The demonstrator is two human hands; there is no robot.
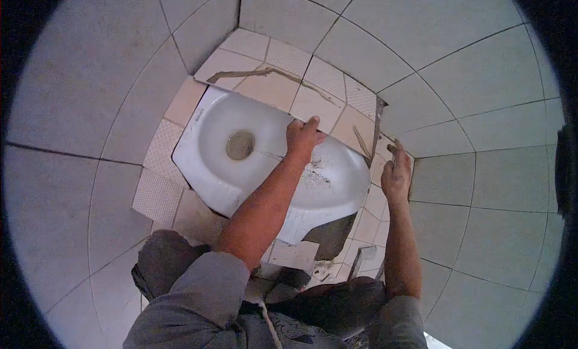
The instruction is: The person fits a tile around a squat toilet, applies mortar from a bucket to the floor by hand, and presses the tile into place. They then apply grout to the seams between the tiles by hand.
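A white squat toilet pan is set in the floor, with dark debris in its bowl. Along its far side lies a large patterned tile piece with a streak of mortar across it. My left hand grips the near edge of this tile, above the bowl, thumb on top. At the tile's right end, my right hand is beside the wall corner, its fingers partly spread and touching the floor tiles; nothing shows in it.
Grey tiled walls close in on the far and right sides. A dark uncovered patch lies near the pan's front right. A small cut tile and a metal-looking tool lie near my knees.
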